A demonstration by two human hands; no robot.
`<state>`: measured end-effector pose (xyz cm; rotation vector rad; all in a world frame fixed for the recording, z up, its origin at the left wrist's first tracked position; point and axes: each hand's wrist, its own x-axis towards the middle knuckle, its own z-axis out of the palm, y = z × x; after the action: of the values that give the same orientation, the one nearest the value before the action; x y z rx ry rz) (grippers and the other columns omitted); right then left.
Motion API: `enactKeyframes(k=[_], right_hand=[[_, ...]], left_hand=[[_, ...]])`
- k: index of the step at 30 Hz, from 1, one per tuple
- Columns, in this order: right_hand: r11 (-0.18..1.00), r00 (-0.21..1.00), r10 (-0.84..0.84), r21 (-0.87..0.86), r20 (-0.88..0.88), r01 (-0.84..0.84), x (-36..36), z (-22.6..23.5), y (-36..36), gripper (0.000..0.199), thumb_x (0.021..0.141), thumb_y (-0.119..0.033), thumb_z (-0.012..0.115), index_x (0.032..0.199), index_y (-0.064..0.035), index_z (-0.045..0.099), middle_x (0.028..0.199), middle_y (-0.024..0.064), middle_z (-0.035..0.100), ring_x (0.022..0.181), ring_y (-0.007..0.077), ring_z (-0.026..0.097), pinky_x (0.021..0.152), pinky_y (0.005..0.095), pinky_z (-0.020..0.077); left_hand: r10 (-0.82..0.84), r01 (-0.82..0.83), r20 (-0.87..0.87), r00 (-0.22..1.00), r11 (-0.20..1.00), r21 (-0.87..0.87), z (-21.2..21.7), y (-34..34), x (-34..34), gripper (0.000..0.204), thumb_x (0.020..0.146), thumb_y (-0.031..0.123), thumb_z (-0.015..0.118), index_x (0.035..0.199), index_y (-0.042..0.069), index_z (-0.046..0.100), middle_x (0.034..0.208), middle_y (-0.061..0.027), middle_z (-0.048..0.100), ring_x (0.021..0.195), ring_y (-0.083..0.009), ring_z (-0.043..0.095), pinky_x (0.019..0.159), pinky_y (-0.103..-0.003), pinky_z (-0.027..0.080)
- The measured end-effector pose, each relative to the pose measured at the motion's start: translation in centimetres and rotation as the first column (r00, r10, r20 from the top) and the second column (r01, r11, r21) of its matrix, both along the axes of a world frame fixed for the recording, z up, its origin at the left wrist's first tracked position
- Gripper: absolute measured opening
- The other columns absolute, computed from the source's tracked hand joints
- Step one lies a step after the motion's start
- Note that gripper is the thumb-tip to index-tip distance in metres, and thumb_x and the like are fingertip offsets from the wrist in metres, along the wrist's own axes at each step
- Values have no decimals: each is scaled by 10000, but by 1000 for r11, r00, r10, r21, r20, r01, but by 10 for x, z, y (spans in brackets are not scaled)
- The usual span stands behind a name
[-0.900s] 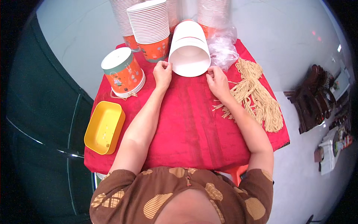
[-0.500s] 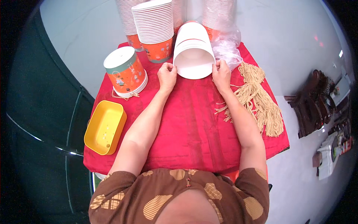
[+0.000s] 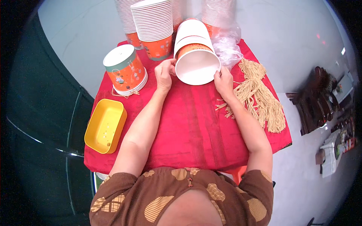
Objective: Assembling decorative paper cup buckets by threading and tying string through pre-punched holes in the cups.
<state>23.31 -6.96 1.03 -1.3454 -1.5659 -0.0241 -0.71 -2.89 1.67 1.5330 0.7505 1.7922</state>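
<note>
A paper bucket (image 3: 197, 67) with a white inside lies on its side, mouth toward me, at the end of a nested row of paper buckets (image 3: 191, 31). A band of its orange outside shows between its rim and the bucket behind. My right hand (image 3: 224, 81) pinches the rim on the right side. On the left side, my left hand (image 3: 165, 75) has its fingers curled against the bucket near the rim; its fingertips are partly hidden. Left of that hand, a few buckets stand upside down in a small orange and green stack (image 3: 126, 69), with tan cord at the bottom.
Tall bucket stacks (image 3: 152, 22) stand at the back of the red-covered table (image 3: 181, 143). A clear plastic bag (image 3: 228, 47) lies right of the nested row. A tan cord bundle (image 3: 260, 94) rests at the right, and a yellow tray (image 3: 105, 126) with small bits inside at the left.
The front bucket has slid toward me, partly out of the nested row, uncovering its orange side. My right hand moved nearer with the rim; my left hand shifted slightly along the bucket's side.
</note>
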Motion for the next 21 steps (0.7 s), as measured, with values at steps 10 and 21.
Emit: enactKeyframes(k=[10, 21], right_hand=[[974, 965, 197, -80, -171, -213, 6, 64, -53, 239, 849, -135, 507, 873, 71, 625, 720, 259, 617, 648, 309, 646, 625, 405, 483], [713, 856, 343, -486, -387, -506, -3, 83, -21, 210, 855, -134, 565, 780, 19, 688, 690, 21, 638, 583, 73, 554, 507, 245, 429]], left_hand=[[87, -94, 193, 977, 995, 25, 82, -16, -27, 231, 925, 128, 512, 836, -22, 663, 606, -42, 589, 515, -127, 564, 513, -250, 463], [-153, 191, -150, 977, 938, 290, 153, -101, -15, 212, 943, 94, 526, 925, -40, 690, 673, -44, 637, 603, -100, 604, 585, -231, 500]])
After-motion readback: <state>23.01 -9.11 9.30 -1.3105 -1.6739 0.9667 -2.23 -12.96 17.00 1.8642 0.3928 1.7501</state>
